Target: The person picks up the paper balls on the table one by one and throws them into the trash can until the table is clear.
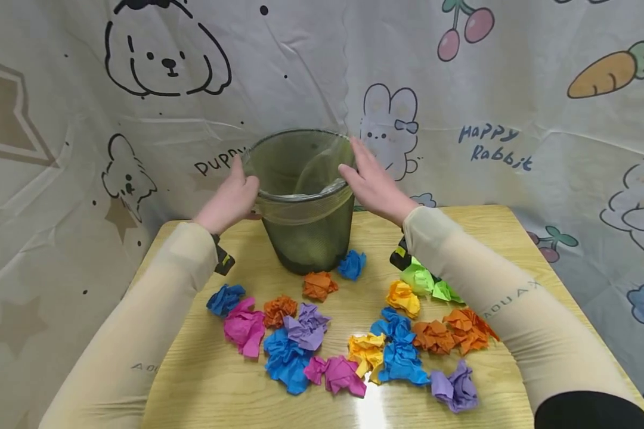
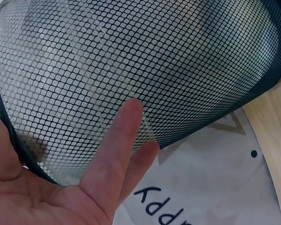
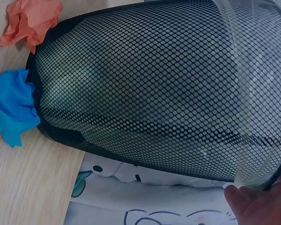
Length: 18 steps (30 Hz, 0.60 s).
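Observation:
A black mesh wastebasket (image 1: pixel 313 241) stands upright at the back of the table, lined with a clear plastic bag (image 1: pixel 300 213) folded over its rim. My left hand (image 1: pixel 228 199) grips the rim at the left, thumb at the top edge. In the left wrist view two of its fingers (image 2: pixel 113 154) lie extended along the mesh outside. On the opposite side my right hand (image 1: pixel 377 186) holds the rim, its fingertips right at the bag's folded edge in the right wrist view. A blue crumpled paper ball (image 1: pixel 352 265) and an orange one (image 1: pixel 319 286) lie by the base.
Several more crumpled papers spread over the wooden table (image 1: pixel 193 381): pink (image 1: pixel 245 328), purple (image 1: pixel 455 387), yellow (image 1: pixel 403 298) and green (image 1: pixel 417 277) among them. A printed cloth (image 1: pixel 311 65) hangs behind the table and along both sides.

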{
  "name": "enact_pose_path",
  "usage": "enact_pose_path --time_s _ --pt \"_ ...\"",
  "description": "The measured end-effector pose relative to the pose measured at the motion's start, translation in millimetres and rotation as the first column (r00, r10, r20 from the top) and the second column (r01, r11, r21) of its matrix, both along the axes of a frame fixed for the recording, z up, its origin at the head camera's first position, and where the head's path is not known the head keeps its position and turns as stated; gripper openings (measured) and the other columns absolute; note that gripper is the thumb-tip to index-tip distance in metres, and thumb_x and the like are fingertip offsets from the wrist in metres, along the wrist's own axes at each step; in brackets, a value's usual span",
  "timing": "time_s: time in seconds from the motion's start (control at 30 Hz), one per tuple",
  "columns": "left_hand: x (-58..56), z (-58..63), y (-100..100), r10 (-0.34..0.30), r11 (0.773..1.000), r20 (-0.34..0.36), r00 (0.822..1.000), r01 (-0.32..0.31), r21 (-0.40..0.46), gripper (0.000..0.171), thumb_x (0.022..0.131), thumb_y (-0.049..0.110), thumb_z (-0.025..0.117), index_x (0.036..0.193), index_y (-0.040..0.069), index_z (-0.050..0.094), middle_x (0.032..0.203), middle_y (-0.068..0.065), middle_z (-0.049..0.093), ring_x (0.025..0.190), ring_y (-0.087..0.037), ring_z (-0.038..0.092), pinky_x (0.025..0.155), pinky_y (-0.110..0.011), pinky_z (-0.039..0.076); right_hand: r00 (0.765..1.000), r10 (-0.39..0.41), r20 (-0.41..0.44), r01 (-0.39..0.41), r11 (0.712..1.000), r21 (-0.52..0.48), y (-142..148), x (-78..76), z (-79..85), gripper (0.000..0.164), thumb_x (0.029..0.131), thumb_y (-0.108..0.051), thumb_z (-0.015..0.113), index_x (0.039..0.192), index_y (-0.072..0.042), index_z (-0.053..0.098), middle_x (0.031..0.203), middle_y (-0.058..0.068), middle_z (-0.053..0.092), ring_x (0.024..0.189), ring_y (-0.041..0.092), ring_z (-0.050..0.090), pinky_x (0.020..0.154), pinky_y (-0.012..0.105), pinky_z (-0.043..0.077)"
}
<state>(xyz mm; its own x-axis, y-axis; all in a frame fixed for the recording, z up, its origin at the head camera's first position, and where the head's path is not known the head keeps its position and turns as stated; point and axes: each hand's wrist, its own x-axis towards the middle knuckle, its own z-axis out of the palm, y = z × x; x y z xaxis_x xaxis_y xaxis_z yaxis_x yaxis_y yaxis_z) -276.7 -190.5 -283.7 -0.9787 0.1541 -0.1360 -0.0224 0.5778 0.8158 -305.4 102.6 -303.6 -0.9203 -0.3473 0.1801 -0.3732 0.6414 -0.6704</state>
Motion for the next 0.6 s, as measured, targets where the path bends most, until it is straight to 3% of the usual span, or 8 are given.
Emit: enact_pose_path --time_s 0.03,0.1,0.23,0.27,0.4,0.47,0.6 --pt "-2.3 -0.7 3.4 0.003 1.000 -0.010 1.000 -0.003 0.000 0.075 0.105 0.028 0.021 0.155 0.017 -0.033 0.168 -0.014 -0.019 0.093 -0.034 0.059 0.089 -0.043 0.057 1.000 -0.014 0.008 0.014 1.000 0.002 1.0 -1.0 -0.2 0.074 0.108 -0.054 0.027 0.165 -0.020 -0.006 0.170 -0.006 -0.009 0.154 0.010 -0.006 0.123 0.034 0.002" --pt "-5.0 -0.8 10.1 0.006 1.000 -0.019 1.000 -0.006 0.020 0.074 0.105 0.026 0.021 0.156 0.015 -0.032 0.168 -0.014 -0.019 0.131 -0.035 0.049 0.089 -0.044 0.057 0.999 -0.037 0.024 0.037 0.999 -0.006 3.9 -3.0 -0.6 0.073 0.108 -0.049 0.028 0.165 -0.017 -0.007 0.170 -0.005 -0.011 0.153 0.010 -0.007 0.122 0.033 0.001" --pt "-12.8 -2.7 24.1 0.000 0.998 -0.012 1.000 0.001 0.057 0.074 0.105 0.023 0.022 0.158 0.015 -0.029 0.168 -0.016 -0.017 0.115 -0.033 0.052 0.087 -0.041 0.058 0.997 -0.064 0.038 0.065 0.997 -0.033 16.3 -7.9 -4.7 0.072 0.106 -0.039 0.028 0.164 -0.017 -0.008 0.169 -0.006 -0.015 0.153 0.009 -0.011 0.122 0.034 -0.002" --pt "-13.8 -2.8 27.8 -0.003 0.998 -0.004 1.000 0.004 0.070 0.075 0.105 0.023 0.023 0.158 0.015 -0.030 0.168 -0.015 -0.017 0.126 -0.033 0.046 0.087 -0.041 0.058 0.997 -0.068 0.037 0.069 0.997 -0.040 19.8 -8.7 -5.9 0.072 0.105 -0.037 0.028 0.164 -0.017 -0.008 0.168 -0.007 -0.015 0.153 0.009 -0.011 0.122 0.034 -0.002" --pt "-18.0 -4.5 42.7 -0.022 0.998 -0.003 1.000 0.022 0.067 0.076 0.105 0.025 0.024 0.158 0.015 -0.030 0.169 -0.020 -0.008 0.113 -0.033 0.053 0.086 -0.039 0.058 0.996 -0.085 0.014 0.086 0.994 -0.063 36.0 -11.0 -9.9 0.072 0.103 -0.032 0.028 0.164 -0.014 -0.004 0.170 -0.005 -0.012 0.153 0.010 -0.010 0.122 0.034 -0.002" --pt "-18.6 -4.8 50.2 -0.033 0.998 0.001 0.999 0.033 0.062 0.076 0.106 0.027 0.024 0.157 0.016 -0.031 0.169 -0.020 -0.007 0.127 -0.031 0.050 0.088 -0.040 0.057 0.996 -0.092 0.009 0.092 0.993 -0.074 43.7 -11.4 -10.7 0.071 0.102 -0.030 0.028 0.165 -0.014 -0.002 0.170 -0.003 -0.009 0.154 0.011 -0.008 0.122 0.035 -0.002" --pt "-17.9 -5.7 65.7 -0.036 0.998 -0.008 0.999 0.036 0.052 0.075 0.106 0.029 0.024 0.158 0.015 -0.029 0.170 -0.020 0.001 0.120 -0.030 0.055 0.089 -0.042 0.057 0.995 -0.099 -0.004 0.098 0.990 -0.105 57.6 -11.6 -12.2 0.072 0.101 -0.027 0.029 0.165 -0.011 0.001 0.171 0.002 -0.005 0.155 0.014 -0.004 0.123 0.036 0.000"
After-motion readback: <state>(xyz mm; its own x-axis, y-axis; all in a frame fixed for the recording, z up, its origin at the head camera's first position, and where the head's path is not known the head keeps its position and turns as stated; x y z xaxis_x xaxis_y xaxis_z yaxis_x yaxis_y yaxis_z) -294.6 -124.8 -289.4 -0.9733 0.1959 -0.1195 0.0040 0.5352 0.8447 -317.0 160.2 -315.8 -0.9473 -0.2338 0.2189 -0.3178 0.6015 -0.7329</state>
